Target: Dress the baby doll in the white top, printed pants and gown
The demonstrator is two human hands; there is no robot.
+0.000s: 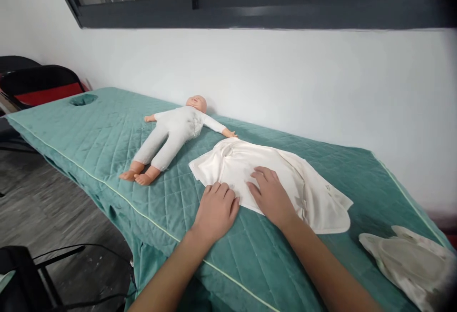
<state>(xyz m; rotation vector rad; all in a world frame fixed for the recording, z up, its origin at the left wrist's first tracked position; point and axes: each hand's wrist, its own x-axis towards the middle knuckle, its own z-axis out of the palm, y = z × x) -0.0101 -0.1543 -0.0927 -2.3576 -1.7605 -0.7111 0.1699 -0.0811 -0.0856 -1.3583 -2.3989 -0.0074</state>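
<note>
A white cloth baby garment (264,159) lies spread on the green bed, with folds along its right part. My left hand (217,209) is at its near left edge, fingers curled together over the fabric. My right hand (272,195) rests on the middle of the garment, its fingers apart and slightly bent. Left of the garment a baby doll (178,124) lies on its back with arms spread, its body white and its head, hands and feet flesh-toned. One of the doll's hands touches or nearly touches the garment's far edge.
The green quilted bed cover (107,131) has a face hole (83,99) at its far left. Another pale cloth item (410,262) lies at the right. The wall (285,78) and window borders the bed's far side. Folding chairs (43,83) stand beyond the left end.
</note>
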